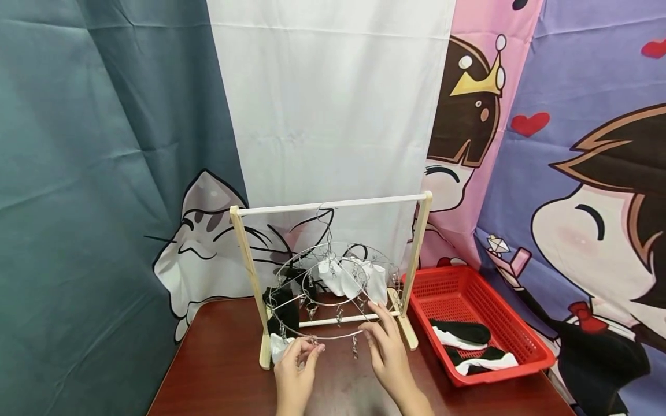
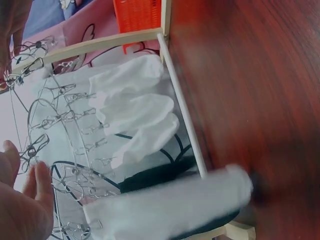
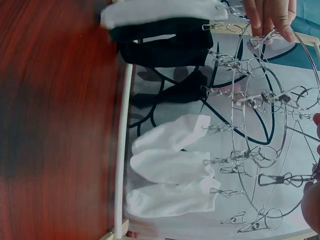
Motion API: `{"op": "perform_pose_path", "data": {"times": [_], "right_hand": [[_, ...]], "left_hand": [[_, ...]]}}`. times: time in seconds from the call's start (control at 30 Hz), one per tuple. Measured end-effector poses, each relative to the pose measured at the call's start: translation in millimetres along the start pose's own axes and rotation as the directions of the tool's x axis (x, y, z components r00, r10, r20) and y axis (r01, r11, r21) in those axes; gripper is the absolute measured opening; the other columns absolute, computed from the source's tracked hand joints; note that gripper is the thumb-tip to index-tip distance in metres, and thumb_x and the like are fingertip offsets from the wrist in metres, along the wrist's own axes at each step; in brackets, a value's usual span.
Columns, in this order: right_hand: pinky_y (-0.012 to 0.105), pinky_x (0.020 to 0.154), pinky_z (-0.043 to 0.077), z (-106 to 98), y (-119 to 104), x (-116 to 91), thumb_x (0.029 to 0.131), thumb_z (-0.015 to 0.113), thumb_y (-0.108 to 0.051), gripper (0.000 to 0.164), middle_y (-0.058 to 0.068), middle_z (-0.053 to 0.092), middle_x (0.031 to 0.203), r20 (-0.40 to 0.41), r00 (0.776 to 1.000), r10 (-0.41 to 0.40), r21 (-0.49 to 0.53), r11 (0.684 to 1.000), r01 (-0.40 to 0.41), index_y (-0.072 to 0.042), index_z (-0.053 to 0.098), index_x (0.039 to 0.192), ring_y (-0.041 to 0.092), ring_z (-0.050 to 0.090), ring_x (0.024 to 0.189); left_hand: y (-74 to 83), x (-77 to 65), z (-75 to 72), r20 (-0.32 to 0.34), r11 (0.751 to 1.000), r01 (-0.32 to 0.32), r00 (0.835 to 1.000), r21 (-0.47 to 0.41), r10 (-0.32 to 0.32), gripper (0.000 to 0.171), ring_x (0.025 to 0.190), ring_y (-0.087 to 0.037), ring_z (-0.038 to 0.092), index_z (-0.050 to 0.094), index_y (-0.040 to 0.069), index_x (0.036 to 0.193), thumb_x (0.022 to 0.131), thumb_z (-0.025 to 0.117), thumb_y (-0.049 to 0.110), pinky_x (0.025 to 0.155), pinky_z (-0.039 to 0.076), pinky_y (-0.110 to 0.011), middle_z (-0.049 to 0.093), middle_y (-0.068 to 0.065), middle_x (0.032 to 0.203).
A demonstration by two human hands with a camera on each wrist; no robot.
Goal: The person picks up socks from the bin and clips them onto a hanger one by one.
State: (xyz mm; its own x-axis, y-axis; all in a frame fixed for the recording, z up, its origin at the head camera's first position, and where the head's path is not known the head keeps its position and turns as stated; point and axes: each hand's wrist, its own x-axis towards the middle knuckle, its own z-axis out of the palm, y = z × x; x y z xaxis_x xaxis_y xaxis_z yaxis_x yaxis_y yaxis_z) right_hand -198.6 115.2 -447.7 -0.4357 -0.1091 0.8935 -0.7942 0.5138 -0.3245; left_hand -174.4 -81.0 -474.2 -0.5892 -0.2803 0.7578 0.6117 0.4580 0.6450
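A round wire sock hanger [image 1: 333, 338] with several metal clips hangs from the rack's white bar [image 1: 364, 202]. At its near left, my left hand [image 1: 295, 372] pinches a small metal clip [image 3: 262, 41] between thumb and fingertips. My right hand [image 1: 387, 355] is at the near right of the ring, its fairly straight fingers touching the wire. Three white socks [image 3: 172, 167] hang clipped along the back. Black socks [image 3: 167, 52] hang at the left, beside a white sock [image 2: 175, 205] near my left hand. Another clip [image 1: 355, 346] dangles bare between my hands.
The wooden rack [image 1: 416, 254] stands on a reddish-brown table [image 1: 208, 370]. To the right, a red plastic basket [image 1: 531, 341] holds several black socks [image 1: 463, 331] and white socks [image 1: 489, 363]. A printed curtain [image 1: 333, 115] hangs behind.
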Motion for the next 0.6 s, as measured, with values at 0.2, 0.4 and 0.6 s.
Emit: {"op": "perform_pose_path", "data": {"times": [0.2,0.4,0.6], "right_hand": [[0.035,0.119,0.023,-0.6,2.2,-2.7,0.082,0.066,0.009,0.041,0.015,0.05,0.141,0.041,0.999,0.006,0.015,1.0,-0.007,-0.017,0.067,0.113,0.036,0.037,0.138],[0.033,0.12,0.021,0.2,2.6,-7.7,0.081,0.063,0.01,0.045,0.014,0.051,0.14,0.083,0.997,0.008,0.014,1.0,-0.009,-0.014,0.067,0.118,0.036,0.036,0.139],[0.036,0.119,0.024,1.9,-1.3,-9.7,0.079,0.059,0.009,0.045,0.012,0.052,0.139,0.094,0.995,0.022,0.009,1.0,-0.023,-0.012,0.067,0.117,0.037,0.038,0.137]], "left_hand": [[0.8,0.1,-0.6,0.003,0.997,0.008,1.0,0.081,-0.008,0.032,0.068,-0.004,0.061,0.056,0.016,0.069,0.072,0.084,0.001,0.063,0.051,-0.011,0.06,0.005,0.073],[2.4,0.2,-1.8,0.013,0.989,-0.016,1.0,0.146,0.014,0.035,0.058,0.0,0.046,0.051,0.015,0.068,0.072,0.083,0.001,0.051,0.038,-0.013,0.05,0.01,0.067],[4.4,3.5,0.7,-0.029,0.992,-0.079,0.996,0.096,0.083,0.034,0.056,-0.003,0.044,0.05,0.011,0.069,0.072,0.079,-0.006,0.048,0.036,-0.012,0.048,0.008,0.067]]}}
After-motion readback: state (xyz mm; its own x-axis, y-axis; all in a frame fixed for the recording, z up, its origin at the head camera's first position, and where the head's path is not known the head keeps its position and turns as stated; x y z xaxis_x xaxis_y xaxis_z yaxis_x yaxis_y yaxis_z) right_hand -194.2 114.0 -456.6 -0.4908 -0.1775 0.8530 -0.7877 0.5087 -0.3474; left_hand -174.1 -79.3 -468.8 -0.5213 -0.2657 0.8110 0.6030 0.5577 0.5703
